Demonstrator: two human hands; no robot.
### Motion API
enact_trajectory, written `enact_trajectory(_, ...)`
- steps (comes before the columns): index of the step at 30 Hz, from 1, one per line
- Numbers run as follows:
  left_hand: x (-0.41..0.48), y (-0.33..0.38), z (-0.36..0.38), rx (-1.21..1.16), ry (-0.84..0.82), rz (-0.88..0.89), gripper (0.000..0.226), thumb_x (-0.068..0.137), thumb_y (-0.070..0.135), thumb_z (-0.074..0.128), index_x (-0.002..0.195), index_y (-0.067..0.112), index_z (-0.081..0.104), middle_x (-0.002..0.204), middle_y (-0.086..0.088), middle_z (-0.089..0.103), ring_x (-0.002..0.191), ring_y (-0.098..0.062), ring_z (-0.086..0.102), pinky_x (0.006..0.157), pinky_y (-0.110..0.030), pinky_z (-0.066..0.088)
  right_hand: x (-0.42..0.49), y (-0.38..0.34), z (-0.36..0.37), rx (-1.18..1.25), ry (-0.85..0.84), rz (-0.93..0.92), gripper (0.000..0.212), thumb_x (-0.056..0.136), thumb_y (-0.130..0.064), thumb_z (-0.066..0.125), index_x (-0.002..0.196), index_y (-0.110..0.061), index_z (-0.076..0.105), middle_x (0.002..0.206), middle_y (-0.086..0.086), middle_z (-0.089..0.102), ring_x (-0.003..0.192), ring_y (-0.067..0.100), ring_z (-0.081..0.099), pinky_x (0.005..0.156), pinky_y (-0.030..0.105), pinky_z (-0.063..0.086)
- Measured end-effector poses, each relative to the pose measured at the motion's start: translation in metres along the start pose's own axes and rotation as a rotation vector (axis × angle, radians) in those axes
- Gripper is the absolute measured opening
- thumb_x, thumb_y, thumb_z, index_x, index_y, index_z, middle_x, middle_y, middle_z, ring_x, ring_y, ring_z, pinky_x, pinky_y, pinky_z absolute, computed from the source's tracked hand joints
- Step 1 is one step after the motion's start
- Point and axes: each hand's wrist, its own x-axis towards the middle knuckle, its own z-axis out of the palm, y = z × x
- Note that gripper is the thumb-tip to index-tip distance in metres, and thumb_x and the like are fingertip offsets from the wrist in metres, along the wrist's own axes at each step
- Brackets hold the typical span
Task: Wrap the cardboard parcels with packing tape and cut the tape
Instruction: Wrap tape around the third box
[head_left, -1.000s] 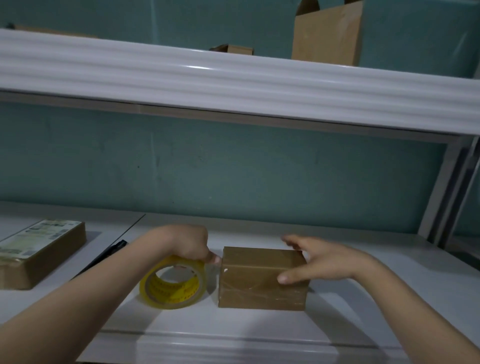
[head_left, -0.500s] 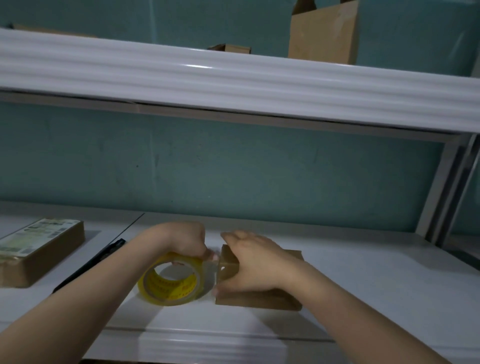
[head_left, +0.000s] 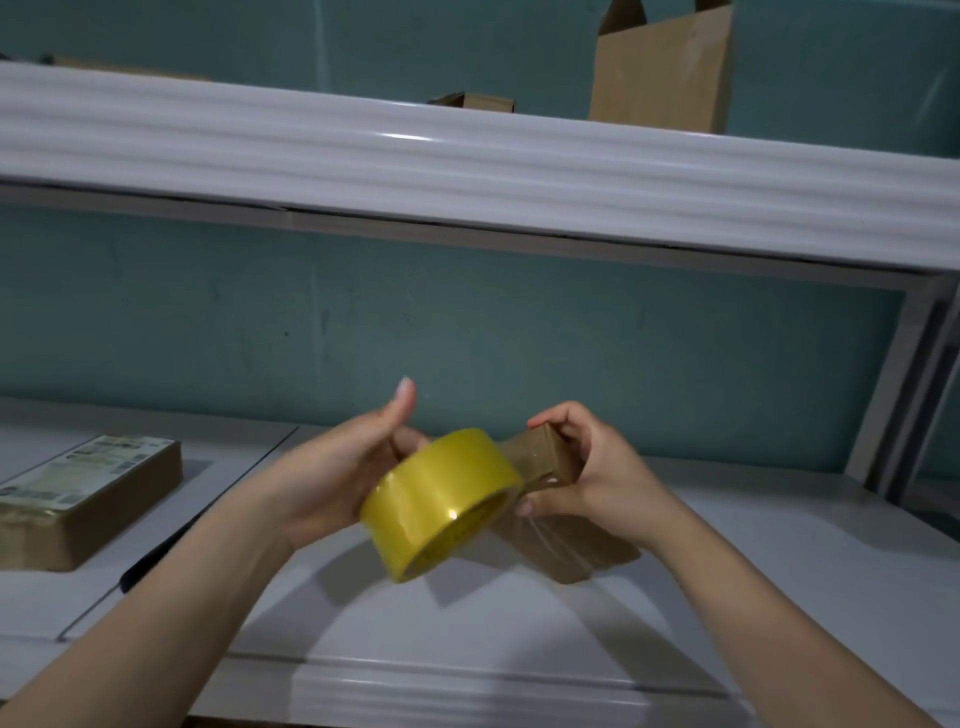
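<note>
My left hand (head_left: 337, 478) holds a yellow roll of packing tape (head_left: 441, 499) in the air, thumb raised. Right beside it, my right hand (head_left: 587, 473) grips a small brown cardboard parcel (head_left: 550, 525), lifted and tilted above the white shelf (head_left: 779, 597). The roll covers the parcel's left end. Glossy tape shows on the parcel's faces. A second, larger parcel (head_left: 93, 499) with a printed label lies flat at the far left of the shelf.
A dark slim tool (head_left: 156, 556) lies on the shelf between the left parcel and my left arm. An upper white shelf (head_left: 467, 166) carries an open cardboard box (head_left: 665, 73) and a smaller one (head_left: 472, 101). A metal upright (head_left: 904, 384) stands at the right.
Both hands rose off the shelf. The tape roll and the small parcel, which rested on the shelf before, are now held up and tilted, pressed close together.
</note>
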Motion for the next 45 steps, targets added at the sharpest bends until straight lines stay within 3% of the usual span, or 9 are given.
enact_trajectory(5, -0.013, 0.02, 0.017, 0.179, -0.154, -0.062, 0.062, 0.056, 0.065, 0.075, 0.083, 0.011, 0.061, 0.079, -0.024, 0.071, 0.061, -0.028, 0.066, 0.065, -0.029, 0.054, -0.005, 0.003, -0.008, -0.004, 0.032, -0.017, 0.058, 0.056, 0.007, 0.084, 0.097, -0.021, 0.054, 0.093, 0.001, 0.061, 0.078, -0.001, 0.058, 0.072, 0.013, 0.046)
enact_trajectory(7, -0.016, 0.013, 0.035, 0.377, -0.093, -0.084, 0.073, 0.048, 0.075, 0.071, 0.095, 0.02, 0.06, 0.08, -0.006, 0.074, 0.065, -0.019, 0.065, 0.071, -0.026, 0.051, -0.005, 0.002, -0.006, -0.025, 0.04, -0.028, 0.057, 0.056, 0.007, 0.084, 0.096, -0.021, 0.054, 0.09, -0.003, 0.06, 0.075, -0.005, 0.057, 0.069, 0.009, 0.044)
enact_trajectory(10, -0.018, -0.011, 0.071, 0.759, -0.09, 0.228, 0.026, 0.073, 0.046, 0.074, 0.091, 0.056, 0.058, 0.074, 0.034, 0.063, 0.063, 0.014, 0.056, 0.062, -0.002, 0.04, -0.001, 0.002, -0.002, -0.051, 0.059, -0.032, 0.057, 0.054, 0.005, 0.084, 0.094, -0.022, 0.054, 0.088, -0.005, 0.059, 0.071, -0.007, 0.054, 0.065, 0.007, 0.043)
enact_trajectory(15, -0.013, -0.001, 0.051, 0.558, -0.077, 0.064, 0.028, 0.071, 0.035, 0.075, 0.082, 0.011, 0.068, 0.051, -0.004, 0.062, 0.042, -0.014, 0.055, 0.047, -0.02, 0.043, 0.0, 0.005, -0.011, -0.054, 0.008, 0.005, 0.064, 0.047, 0.0, 0.089, 0.094, -0.026, 0.055, 0.089, -0.006, 0.061, 0.08, 0.005, 0.058, 0.071, 0.015, 0.046)
enact_trajectory(20, -0.004, 0.036, 0.006, 0.686, -0.094, -0.026, 0.065, 0.075, 0.072, 0.052, 0.048, 0.014, 0.061, 0.039, -0.006, 0.056, 0.037, -0.018, 0.05, 0.056, -0.03, 0.046, -0.002, 0.004, -0.022, 0.037, -0.021, 0.014, 0.067, 0.036, -0.024, 0.092, 0.094, -0.037, 0.062, 0.096, -0.008, 0.065, 0.092, 0.006, 0.061, 0.083, 0.02, 0.048)
enact_trajectory(25, 0.005, 0.03, -0.002, 0.756, -0.141, -0.222, 0.071, 0.086, 0.063, 0.044, 0.04, 0.011, 0.057, 0.038, -0.009, 0.054, 0.042, -0.024, 0.048, 0.067, -0.043, 0.048, -0.008, 0.008, -0.029, 0.284, -0.014, -0.045, 0.069, 0.035, -0.013, 0.088, 0.098, -0.026, 0.062, 0.095, 0.001, 0.066, 0.087, 0.015, 0.063, 0.079, 0.027, 0.051)
enact_trajectory(36, 0.047, -0.003, 0.018, 0.897, -0.162, -0.431, 0.069, 0.069, 0.077, 0.046, 0.058, 0.011, 0.065, 0.046, -0.004, 0.06, 0.047, -0.022, 0.056, 0.077, -0.041, 0.056, -0.035, 0.032, -0.014, 0.659, 0.01, 0.055, 0.064, 0.046, 0.004, 0.077, 0.101, -0.01, 0.049, 0.084, 0.003, 0.068, 0.074, 0.015, 0.066, 0.062, 0.024, 0.054)
enact_trajectory(42, 0.063, -0.005, 0.033, 0.826, -0.273, -0.467, 0.063, 0.077, 0.07, 0.044, 0.048, 0.016, 0.061, 0.041, -0.002, 0.057, 0.034, -0.013, 0.053, 0.047, -0.022, 0.049, -0.043, -0.016, -0.07, -0.394, -0.088, 0.041, 0.055, 0.063, -0.036, 0.083, 0.107, -0.024, 0.051, 0.112, -0.012, 0.058, 0.103, -0.003, 0.052, 0.088, 0.019, 0.04)
enact_trajectory(45, 0.067, -0.006, 0.04, 0.829, -0.272, -0.46, 0.064, 0.077, 0.068, 0.042, 0.046, 0.015, 0.059, 0.04, -0.002, 0.056, 0.033, -0.012, 0.051, 0.044, -0.021, 0.047, -0.039, -0.038, -0.054, -0.862, -0.229, -0.135, 0.092, 0.069, -0.07, 0.058, 0.144, -0.027, 0.025, 0.152, -0.016, 0.023, 0.133, -0.012, 0.014, 0.11, 0.013, 0.011)
